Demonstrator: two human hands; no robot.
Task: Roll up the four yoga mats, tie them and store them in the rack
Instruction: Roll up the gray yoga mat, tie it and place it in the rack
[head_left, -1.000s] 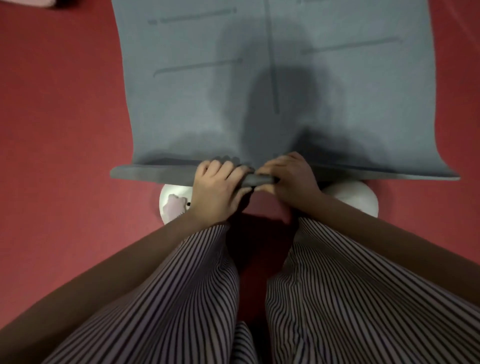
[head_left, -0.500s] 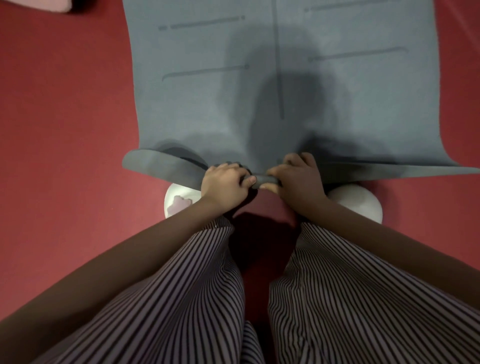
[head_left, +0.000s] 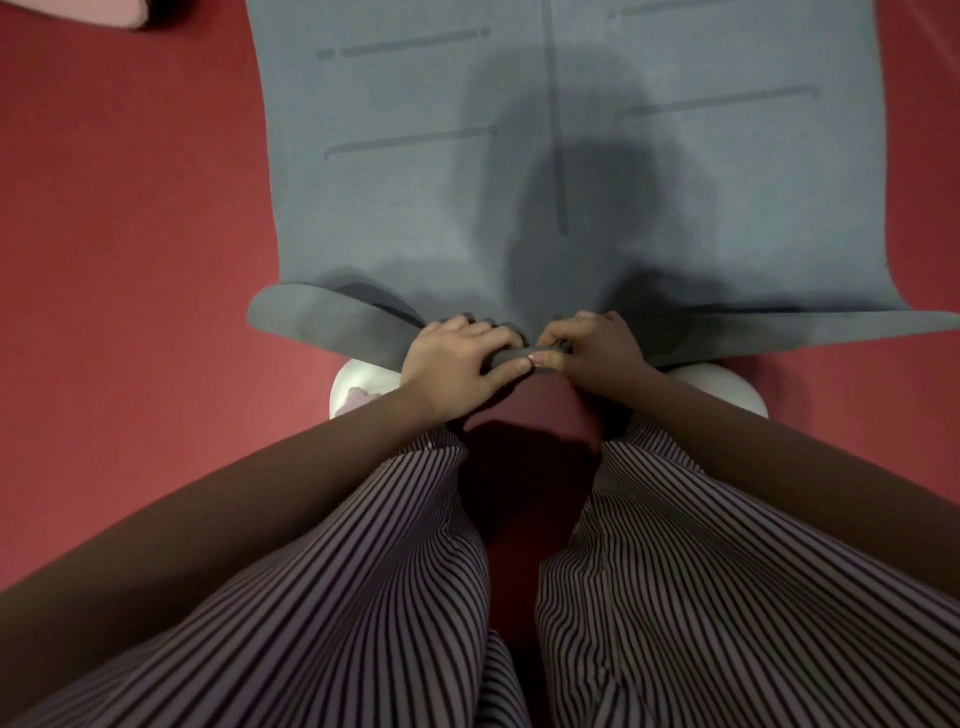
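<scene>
A grey yoga mat (head_left: 441, 208) with dark alignment lines lies flat on the red floor, stretching away from me. Its near edge is folded over into the start of a tight roll. My left hand (head_left: 452, 366) grips that rolled edge at the middle, fingers curled over it. My right hand (head_left: 597, 353) grips the same edge right beside it, thumb underneath. The left end of the edge (head_left: 317, 322) lifts up in a loose flap; the right end (head_left: 831, 332) lies flatter.
My striped trouser legs fill the lower frame, and my white shoes (head_left: 358, 395) show under the mat edge. The corner of a pink mat (head_left: 93, 10) lies at the top left. Red floor (head_left: 130, 260) surrounds the mat on both sides.
The near edge has been curled further over, the left end of it lifting into a flap. Both hands have stayed at the middle, holding the roll.
</scene>
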